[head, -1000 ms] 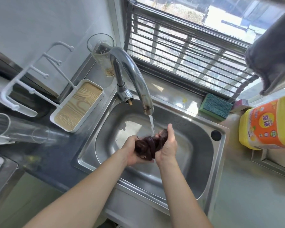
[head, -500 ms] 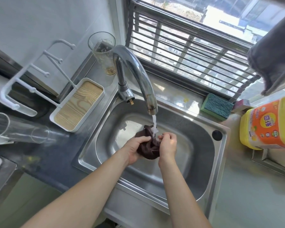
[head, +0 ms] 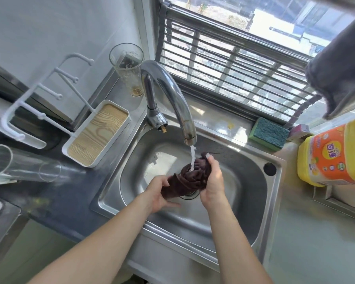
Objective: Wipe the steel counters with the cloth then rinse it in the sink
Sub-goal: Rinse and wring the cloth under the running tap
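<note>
Rinsing is best done if the dark cloth (head: 190, 178), gripped bunched between the left hand (head: 159, 193) and right hand (head: 212, 181) over the sink (head: 252, 203), is kneaded and turned under the stream (head: 192, 158).

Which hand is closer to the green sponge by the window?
Right. The right hand grips the cloth on the sponge's side of the sink. The left hand holds the cloth's other end, farther away.

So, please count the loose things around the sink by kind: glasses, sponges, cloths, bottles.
Glasses: 2, one upright, one lying on its side
Sponges: 1
Cloths: 1, the dark cloth held under the water
Bottles: 1, yellow
Total: 5
</note>
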Tool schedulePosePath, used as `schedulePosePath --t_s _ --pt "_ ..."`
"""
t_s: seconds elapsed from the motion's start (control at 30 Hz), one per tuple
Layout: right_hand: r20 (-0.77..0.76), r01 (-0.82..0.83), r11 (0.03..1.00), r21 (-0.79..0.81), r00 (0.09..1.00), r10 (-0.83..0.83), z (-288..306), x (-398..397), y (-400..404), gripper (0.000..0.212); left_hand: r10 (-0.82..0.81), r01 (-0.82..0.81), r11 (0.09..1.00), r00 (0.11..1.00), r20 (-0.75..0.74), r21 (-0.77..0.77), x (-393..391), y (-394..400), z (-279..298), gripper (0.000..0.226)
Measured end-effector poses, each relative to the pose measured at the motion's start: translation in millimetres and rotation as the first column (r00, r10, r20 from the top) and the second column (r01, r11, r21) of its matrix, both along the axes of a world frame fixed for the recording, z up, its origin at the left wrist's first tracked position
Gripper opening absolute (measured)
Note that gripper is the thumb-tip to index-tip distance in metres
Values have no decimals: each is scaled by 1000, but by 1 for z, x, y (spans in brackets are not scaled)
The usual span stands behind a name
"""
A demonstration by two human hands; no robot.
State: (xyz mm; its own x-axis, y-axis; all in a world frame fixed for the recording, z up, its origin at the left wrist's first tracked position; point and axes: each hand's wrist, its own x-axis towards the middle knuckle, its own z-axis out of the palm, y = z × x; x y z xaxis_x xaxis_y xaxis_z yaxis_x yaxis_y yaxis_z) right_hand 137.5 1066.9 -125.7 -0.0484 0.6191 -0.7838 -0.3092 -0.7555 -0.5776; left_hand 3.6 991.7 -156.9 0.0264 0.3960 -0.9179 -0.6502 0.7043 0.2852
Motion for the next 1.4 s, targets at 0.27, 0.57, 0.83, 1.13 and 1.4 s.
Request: schedulePosePath --t_s 0.27,0.57,0.83,1.13,1.4 --pt "329 -156 987 -28 931 157 -6 2 -7 23 -26 26 996 1000 0 85 25 16 12 29" --pt "449 -322 942 -98 830 330 -33 6 -18 47 92 -45 974 974 -207 224 29 24 11 38" --pt "471 -245 969 28 858 203 -31 -3 -20 34 -117 116 992 993 11 51 31 8 3 44" --pt "498 -343 925 162 838 223 -21 -28 -48 35 161 -161 986 869 -468 39 39 26 -14 41" --pt "597 -303 950 74 777 201 -37 -31 -20 28 29 0 997 934 -357 81 53 35 -1 41"
